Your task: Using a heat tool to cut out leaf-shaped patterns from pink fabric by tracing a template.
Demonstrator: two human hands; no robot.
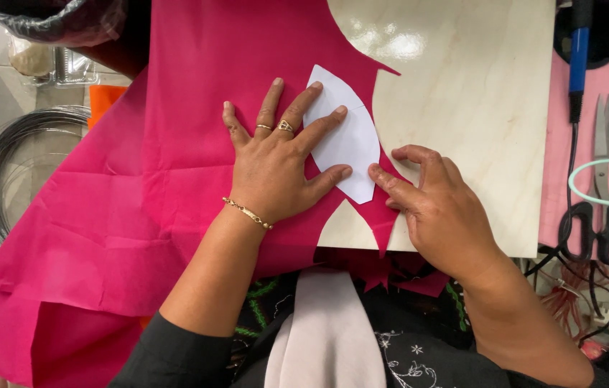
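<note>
Head view: both hands (351,172) press white paper template (347,140) onto pink fabric (139,201).

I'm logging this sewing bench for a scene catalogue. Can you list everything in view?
Pink fabric sheet: one, magenta, spread over the board's left side.
White paper pattern piece: one, white, on the fabric's right edge.
Pale marble-look board: one, cream, centre right.
Black-handled scissors: one pair, silver blades, far right.
Blue-handled tool: one, blue and black, top right.
Coil of grey wire: one, grey, far left.
Left hand: flat, pressing the pattern and fabric.
Right hand: fingertips at the pattern's lower edge.
</note>
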